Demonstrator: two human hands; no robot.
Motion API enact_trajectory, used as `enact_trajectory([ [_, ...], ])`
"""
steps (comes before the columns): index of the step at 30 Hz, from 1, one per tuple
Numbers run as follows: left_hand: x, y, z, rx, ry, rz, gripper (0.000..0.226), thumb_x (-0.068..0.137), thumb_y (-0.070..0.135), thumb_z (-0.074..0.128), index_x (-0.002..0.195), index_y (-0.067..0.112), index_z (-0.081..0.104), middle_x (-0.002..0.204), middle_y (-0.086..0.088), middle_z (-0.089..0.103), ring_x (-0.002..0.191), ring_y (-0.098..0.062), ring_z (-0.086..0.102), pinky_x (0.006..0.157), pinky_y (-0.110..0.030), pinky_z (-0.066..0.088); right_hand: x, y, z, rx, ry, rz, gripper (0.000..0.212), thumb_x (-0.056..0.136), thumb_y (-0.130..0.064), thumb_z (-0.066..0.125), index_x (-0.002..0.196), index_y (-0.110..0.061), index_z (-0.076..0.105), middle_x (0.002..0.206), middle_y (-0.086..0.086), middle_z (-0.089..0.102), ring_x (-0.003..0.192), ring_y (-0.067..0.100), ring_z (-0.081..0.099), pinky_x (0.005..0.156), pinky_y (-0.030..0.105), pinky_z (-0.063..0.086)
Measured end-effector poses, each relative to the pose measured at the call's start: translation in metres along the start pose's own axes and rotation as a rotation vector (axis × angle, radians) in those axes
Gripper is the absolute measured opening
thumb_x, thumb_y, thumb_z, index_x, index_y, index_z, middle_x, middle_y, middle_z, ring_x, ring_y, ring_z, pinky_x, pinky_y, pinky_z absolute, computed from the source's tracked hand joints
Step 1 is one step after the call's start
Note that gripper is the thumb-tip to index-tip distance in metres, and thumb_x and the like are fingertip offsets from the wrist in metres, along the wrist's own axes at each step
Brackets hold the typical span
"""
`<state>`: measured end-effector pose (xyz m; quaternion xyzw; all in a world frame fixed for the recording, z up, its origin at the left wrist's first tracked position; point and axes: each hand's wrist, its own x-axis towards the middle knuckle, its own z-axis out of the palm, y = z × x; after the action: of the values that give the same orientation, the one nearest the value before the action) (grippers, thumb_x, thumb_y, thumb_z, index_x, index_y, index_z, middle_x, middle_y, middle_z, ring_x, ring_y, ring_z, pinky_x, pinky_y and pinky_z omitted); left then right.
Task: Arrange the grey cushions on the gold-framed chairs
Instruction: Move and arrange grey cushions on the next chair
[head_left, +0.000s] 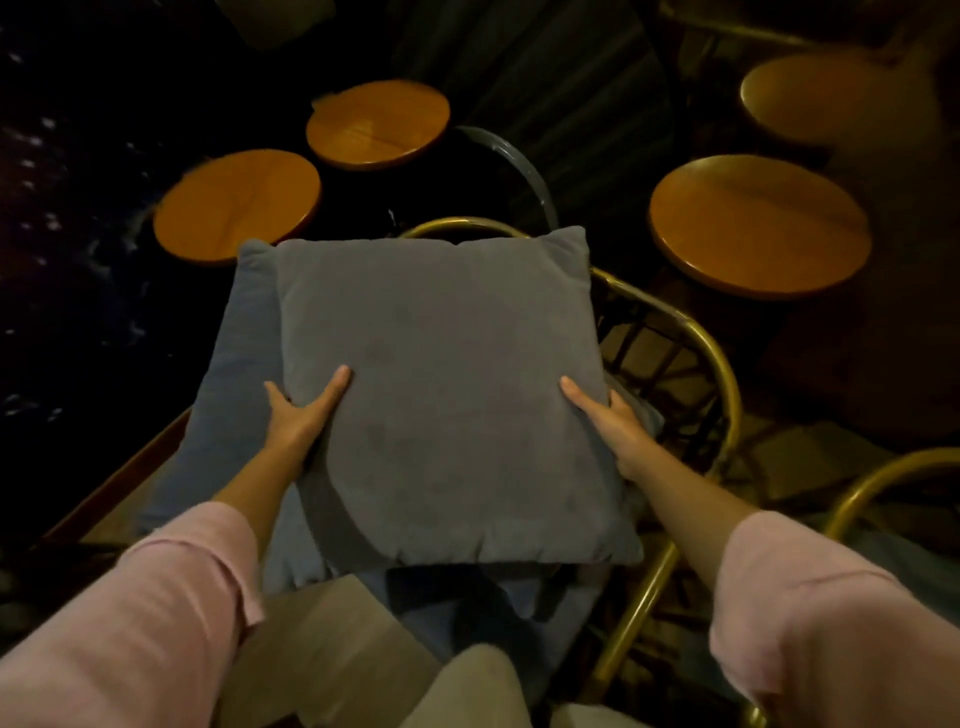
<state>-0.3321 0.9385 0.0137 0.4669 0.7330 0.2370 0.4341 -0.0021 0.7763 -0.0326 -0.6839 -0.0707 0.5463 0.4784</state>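
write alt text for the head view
Both hands, left and right, hold a grey cushion by its sides above a gold-framed chair. Round wooden stools stand beyond on a dark floor.

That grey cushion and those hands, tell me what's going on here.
A person in pink sleeves holds a grey cushion by its sides, left hand on one edge, right hand on the other. It sits above a gold-framed chair, on top of a bluer cushion underneath. Round wooden stools stand beyond.
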Motion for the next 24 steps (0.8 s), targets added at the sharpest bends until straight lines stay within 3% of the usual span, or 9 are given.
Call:
enact_trajectory([
  [3,0.002,0.015,-0.009,-0.243,-0.061,-0.079,0.116,0.06,0.074,0.074,0.148,0.007,0.04,0.146,-0.015,0.052,0.125,-0.033,0.056,0.104,-0.044,0.047,-0.003,0.002,-0.009,0.041,0.026,-0.072,0.122,0.039,-0.069,0.091,0.144,-0.022,0.051,0.131,0.003,0.066,0.111,0.027,0.067,0.093,0.048,0.058],
  [5,-0.006,0.026,-0.008,-0.314,-0.099,-0.03,0.108,0.059,0.073,0.076,0.141,0.007,0.052,0.138,-0.013,0.06,0.114,-0.03,0.061,0.098,-0.041,0.05,-0.016,-0.003,-0.017,0.047,0.024,-0.1,0.121,0.036,-0.07,0.091,0.141,-0.023,0.053,0.129,0.002,0.067,0.111,0.027,0.068,0.098,0.051,0.056],
  [10,-0.044,0.061,0.012,-0.422,-0.183,0.024,0.102,0.06,0.072,0.077,0.138,0.011,0.055,0.131,-0.009,0.064,0.112,-0.03,0.063,0.094,-0.043,0.052,-0.058,-0.015,-0.057,0.153,0.076,-0.187,0.113,0.043,-0.067,0.091,0.141,-0.024,0.055,0.128,0.0,0.069,0.112,0.025,0.068,0.098,0.05,0.056],
  [15,-0.09,0.102,0.058,-0.425,-0.394,0.059,0.122,0.038,0.086,0.075,0.138,0.017,0.057,0.133,-0.008,0.065,0.113,-0.029,0.065,0.102,-0.051,0.05,-0.118,-0.027,-0.135,0.272,0.244,-0.3,0.111,0.047,-0.075,0.085,0.141,-0.024,0.056,0.131,0.001,0.068,0.114,0.026,0.068,0.099,0.05,0.055],
  [17,-0.121,0.117,0.081,-0.401,-0.501,0.084,0.114,0.043,0.083,0.076,0.135,0.02,0.058,0.129,-0.006,0.067,0.11,-0.028,0.066,0.102,-0.05,0.051,-0.143,-0.029,-0.167,0.263,0.304,-0.301,0.112,0.048,-0.079,0.082,0.142,-0.025,0.054,0.131,0.001,0.067,0.115,0.027,0.068,0.098,0.051,0.055],
  [20,-0.174,0.133,0.125,-0.385,-0.687,0.14,0.079,0.062,0.077,0.072,0.122,0.026,0.062,0.118,-0.001,0.07,0.104,-0.023,0.067,0.098,-0.048,0.052,-0.182,-0.016,-0.238,0.325,0.419,-0.306,0.112,0.047,-0.08,0.082,0.141,-0.024,0.055,0.132,0.002,0.067,0.114,0.028,0.069,0.098,0.051,0.056],
  [24,-0.254,0.143,0.194,-0.312,-0.918,0.201,0.072,0.062,0.077,0.071,0.117,0.031,0.064,0.123,0.0,0.069,0.11,-0.024,0.066,0.102,-0.051,0.05,-0.246,0.014,-0.326,0.399,0.583,-0.328,0.121,0.043,-0.079,0.085,0.143,-0.019,0.052,0.133,0.003,0.066,0.114,0.03,0.068,0.099,0.053,0.055],
])
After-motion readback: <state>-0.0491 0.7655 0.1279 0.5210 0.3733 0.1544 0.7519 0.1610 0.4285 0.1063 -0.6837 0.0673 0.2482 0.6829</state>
